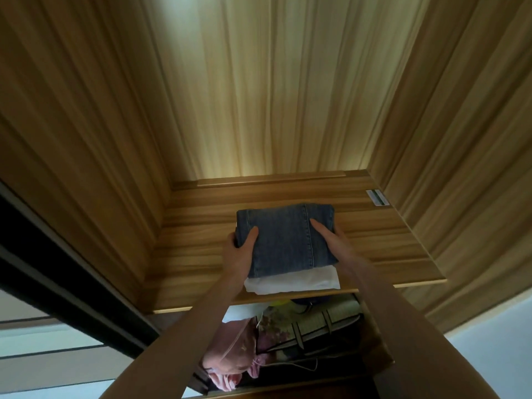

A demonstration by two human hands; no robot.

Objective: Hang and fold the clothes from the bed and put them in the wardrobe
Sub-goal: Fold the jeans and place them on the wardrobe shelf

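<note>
A folded pair of blue jeans (285,239) lies on top of a folded white garment (293,282) on a wooden wardrobe shelf (383,243). My left hand (239,251) grips the left side of the jeans, thumb on top. On the right side of the stack, my right hand (334,240) holds on with its thumb lying across the denim. Both arms reach up from the bottom of the view. The fingers under the stack are hidden.
Wooden side walls and a lit back panel (259,96) enclose the shelf. Below the shelf sit a pink cloth bundle (236,349) and a woven bag with straps (319,326). A dark sliding-door frame (57,272) runs along the left.
</note>
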